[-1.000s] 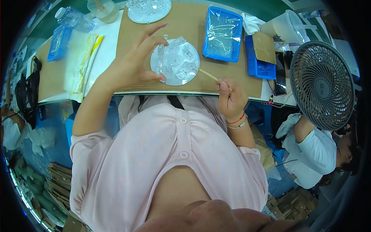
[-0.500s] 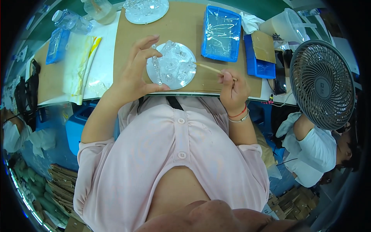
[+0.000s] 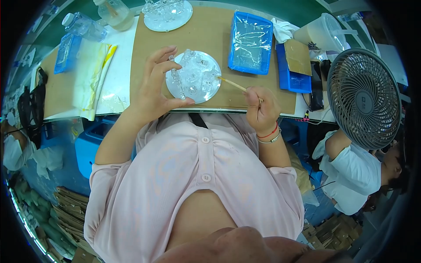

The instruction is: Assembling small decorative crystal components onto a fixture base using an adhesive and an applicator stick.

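A round, whitish plate [image 3: 199, 97] lies near the table's front edge, bearing several clear, faceted plastic-looking pieces [image 3: 195, 76]. At its left side, my left hand [image 3: 154, 87] curves round with thumb and fingers spanning a clear, beaded rod [image 3: 176, 79]. The rod appears gripped lengthwise, its ends at the fingertips and the thumb. Between the thumb and fingers of my right hand [image 3: 262, 107] is a thin wooden stick [image 3: 234, 84]. Its tip points left and reaches the clear pieces at the plate's right side; whether it touches them I cannot tell.
Another plate of clear pieces [image 3: 169, 25] stands at the back. Right of centre are a film-covered blue tray [image 3: 251, 43], a blue box [image 3: 294, 83] and a fan [image 3: 364, 98]. Bottles [image 3: 83, 27] and yellow-edged sheets [image 3: 94, 79] lie left. A person in white [image 3: 351, 171] sits at right.
The beaded rod has tilted, its upper end shifting left. My right hand has lowered slightly and moved left, and the stick's tip has dropped a little along the plate's right side.
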`<move>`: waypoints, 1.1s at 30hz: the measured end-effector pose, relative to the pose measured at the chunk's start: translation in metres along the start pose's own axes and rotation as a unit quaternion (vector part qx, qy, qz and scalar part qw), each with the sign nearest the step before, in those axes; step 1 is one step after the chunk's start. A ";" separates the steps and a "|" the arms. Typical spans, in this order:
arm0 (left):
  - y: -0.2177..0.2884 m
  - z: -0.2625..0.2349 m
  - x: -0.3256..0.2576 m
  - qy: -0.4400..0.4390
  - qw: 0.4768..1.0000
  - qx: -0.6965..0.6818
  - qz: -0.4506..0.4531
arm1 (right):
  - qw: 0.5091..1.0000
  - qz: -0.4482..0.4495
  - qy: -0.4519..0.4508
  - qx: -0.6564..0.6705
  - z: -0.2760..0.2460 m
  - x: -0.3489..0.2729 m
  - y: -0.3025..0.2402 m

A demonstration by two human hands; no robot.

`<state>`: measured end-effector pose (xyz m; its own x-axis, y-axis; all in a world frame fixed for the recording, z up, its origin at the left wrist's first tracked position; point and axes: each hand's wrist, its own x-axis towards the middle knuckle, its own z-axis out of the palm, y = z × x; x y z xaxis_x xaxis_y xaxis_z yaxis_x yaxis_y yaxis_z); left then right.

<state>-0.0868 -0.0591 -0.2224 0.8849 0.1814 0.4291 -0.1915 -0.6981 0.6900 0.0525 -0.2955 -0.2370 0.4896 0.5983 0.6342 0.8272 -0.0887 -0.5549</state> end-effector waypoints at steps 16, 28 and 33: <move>0.001 0.009 0.000 0.061 0.997 0.033 -0.025 | 0.999 -0.035 -0.031 0.012 -0.001 -0.008 -0.019; 0.009 0.014 0.001 0.072 0.995 0.059 -0.036 | 0.995 -0.065 -0.056 0.046 0.012 -0.012 -0.024; 0.011 0.018 0.001 0.091 0.993 0.062 -0.037 | 0.998 -0.030 -0.030 0.044 0.003 -0.016 -0.019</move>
<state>-0.0798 -0.0794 -0.2248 0.8005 0.3506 0.4860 -0.0647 -0.7558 0.6517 0.0287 -0.3012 -0.2380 0.4207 0.6480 0.6349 0.8252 0.0173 -0.5645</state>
